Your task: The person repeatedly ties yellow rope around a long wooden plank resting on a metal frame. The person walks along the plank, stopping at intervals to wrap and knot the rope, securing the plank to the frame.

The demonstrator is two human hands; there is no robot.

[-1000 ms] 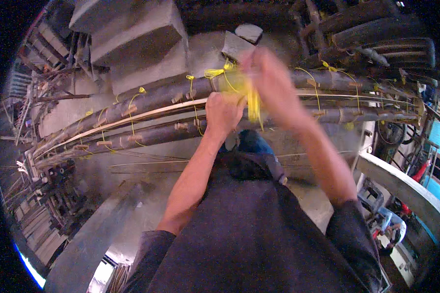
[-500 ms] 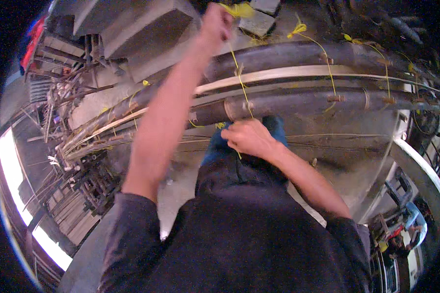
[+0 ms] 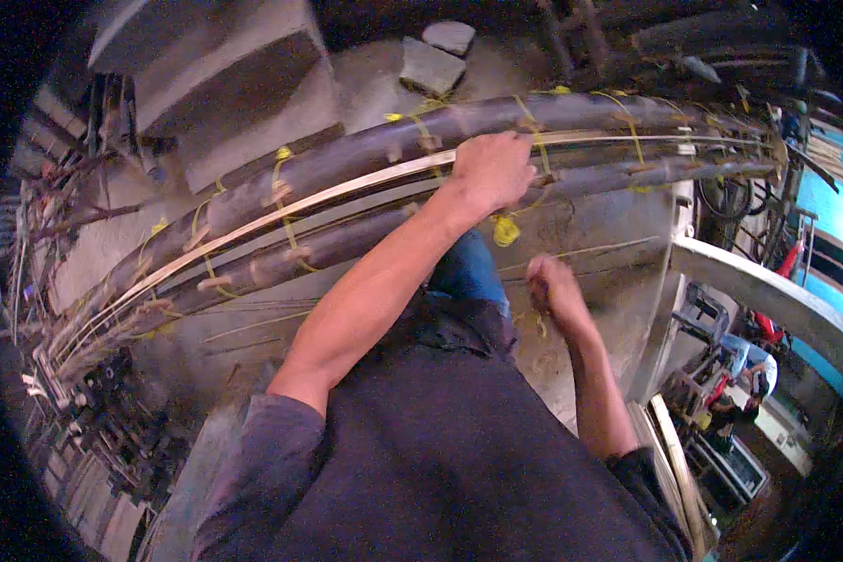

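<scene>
Two long, dark, bamboo-like poles, a far pole [image 3: 478, 117] and a near pole [image 3: 253, 272], run across in front of me. Between them lie pale split strips [image 3: 318, 199]. Yellow string ties [image 3: 635, 140] wrap both poles at intervals, with small brown wooden pegs [image 3: 297, 254] under some. My left hand [image 3: 495, 170] is closed over the strips beside one tie; what its fingers grip is hidden. A yellow string bundle [image 3: 506, 230] hangs just below it. My right hand [image 3: 560, 288] is curled closed nearer my body, blurred, with short yellow strands [image 3: 539, 325] beneath it.
Stone blocks [image 3: 431, 64] lie beyond the poles, right of a large grey slab [image 3: 234, 103]. A pale beam [image 3: 768, 286] and a bent-over person [image 3: 749, 375] are at right. Dark wooden racks [image 3: 94, 478] stand at left; long thin strips [image 3: 609, 248] lie on the floor.
My left hand has come down from beyond the far pole, where it held yellow string, onto the strips. My right hand has moved right and away from the near pole. The view has shifted.
</scene>
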